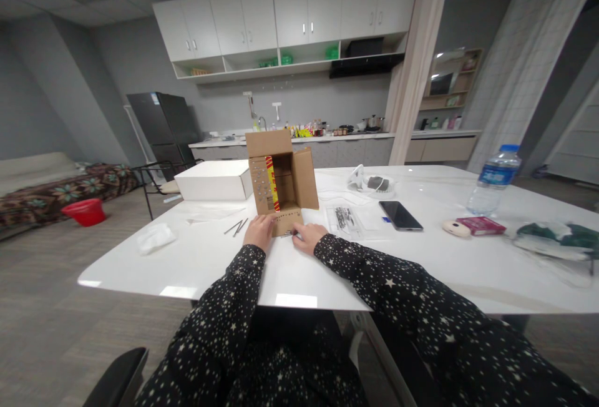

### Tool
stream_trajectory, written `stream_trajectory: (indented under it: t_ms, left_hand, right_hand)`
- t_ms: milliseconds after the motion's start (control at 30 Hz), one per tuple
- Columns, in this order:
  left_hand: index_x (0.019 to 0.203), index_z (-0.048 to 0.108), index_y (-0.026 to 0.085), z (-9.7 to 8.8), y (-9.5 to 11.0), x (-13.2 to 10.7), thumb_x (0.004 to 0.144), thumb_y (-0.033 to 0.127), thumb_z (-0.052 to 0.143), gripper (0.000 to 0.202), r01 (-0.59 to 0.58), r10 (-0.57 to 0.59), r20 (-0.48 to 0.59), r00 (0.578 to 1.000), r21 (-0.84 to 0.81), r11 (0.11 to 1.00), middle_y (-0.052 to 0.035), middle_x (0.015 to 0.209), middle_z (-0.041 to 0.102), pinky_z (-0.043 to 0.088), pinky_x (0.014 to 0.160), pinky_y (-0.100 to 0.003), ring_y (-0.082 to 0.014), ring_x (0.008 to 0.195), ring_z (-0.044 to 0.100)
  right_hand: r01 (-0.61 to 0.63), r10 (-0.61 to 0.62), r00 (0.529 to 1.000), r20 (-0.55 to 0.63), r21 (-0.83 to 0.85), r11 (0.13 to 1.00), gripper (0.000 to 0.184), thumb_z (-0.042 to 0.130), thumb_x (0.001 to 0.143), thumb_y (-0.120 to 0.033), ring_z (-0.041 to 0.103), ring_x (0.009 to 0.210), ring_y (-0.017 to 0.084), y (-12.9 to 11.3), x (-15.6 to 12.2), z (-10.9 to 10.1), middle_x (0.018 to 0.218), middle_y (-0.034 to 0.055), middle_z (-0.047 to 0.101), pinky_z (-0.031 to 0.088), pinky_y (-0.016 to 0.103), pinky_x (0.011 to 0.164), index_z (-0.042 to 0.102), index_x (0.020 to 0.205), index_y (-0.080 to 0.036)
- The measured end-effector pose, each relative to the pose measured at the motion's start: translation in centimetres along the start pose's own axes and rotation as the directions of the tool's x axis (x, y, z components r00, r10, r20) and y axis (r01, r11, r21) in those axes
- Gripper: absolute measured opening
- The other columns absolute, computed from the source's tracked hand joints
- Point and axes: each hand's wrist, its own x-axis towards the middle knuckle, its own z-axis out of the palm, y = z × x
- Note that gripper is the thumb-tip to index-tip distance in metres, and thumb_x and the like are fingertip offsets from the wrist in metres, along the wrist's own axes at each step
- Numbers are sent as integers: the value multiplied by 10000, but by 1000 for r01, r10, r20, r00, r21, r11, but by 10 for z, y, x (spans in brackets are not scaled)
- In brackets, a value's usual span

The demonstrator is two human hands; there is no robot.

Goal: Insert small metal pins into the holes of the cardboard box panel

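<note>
An open cardboard box [284, 185] stands on the white table with its opening towards me. Its left flap [260, 186] carries a strip of yellow and red tape and many small shiny metal pieces. The bottom flap [282, 225] lies towards me, with a row of small dark marks across it. My left hand [259, 232] is closed on the left edge of that flap. At its right edge my right hand [307, 236] has its fingers drawn together around something small and dark, too small to name. A few thin metal rods [238, 227] lie left of my left hand.
A white box [215, 180] and a crumpled tissue [156, 238] are on the left. To the right lie a clear tray of small metal parts [345, 221], a phone [400, 215], a maroon packet [482, 226] and a water bottle [494, 179]. White cables run behind the tray.
</note>
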Motion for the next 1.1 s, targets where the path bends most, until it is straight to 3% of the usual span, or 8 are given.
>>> stream_trajectory:
  t_ms: [433,600,800,1100]
  left_hand:
    - [965,634,177,0,1,1,880,220,393,259,15,-15,-3,1000,26,1000,-86,916,618,455,770,-338,-213,857,549]
    - [956,641,202,-3,5,2,880,291,416,253,102,-101,-18,995,83,991,-83,913,589,442,755,-341,-223,879,547]
    - [1015,592,200,-8,10,1,846,241,461,217,161,-161,-6,987,69,985,-80,972,611,429,791,-360,-236,936,554]
    - [892,586,200,-13,16,1,866,268,434,169,128,-125,-44,991,90,988,-56,885,651,408,757,-343,-221,863,575]
  right_hand:
    - [-4,4,1000,5,5,1000,320,362,862,-436,603,798,194,-1,-1,-2,931,37,662,375,281,659,544,1072,-277]
    - [11,-11,1000,-24,-2,1000,305,361,854,-429,605,780,195,0,0,1,907,30,664,366,280,636,541,1052,-283]
    - [9,-9,1000,-26,-2,1000,302,361,851,-426,605,782,198,0,0,2,900,30,664,364,280,634,544,1042,-282]
    - [10,-10,1000,-17,-2,1000,306,364,853,-425,601,784,195,1,0,3,917,30,661,368,283,645,540,1058,-280]
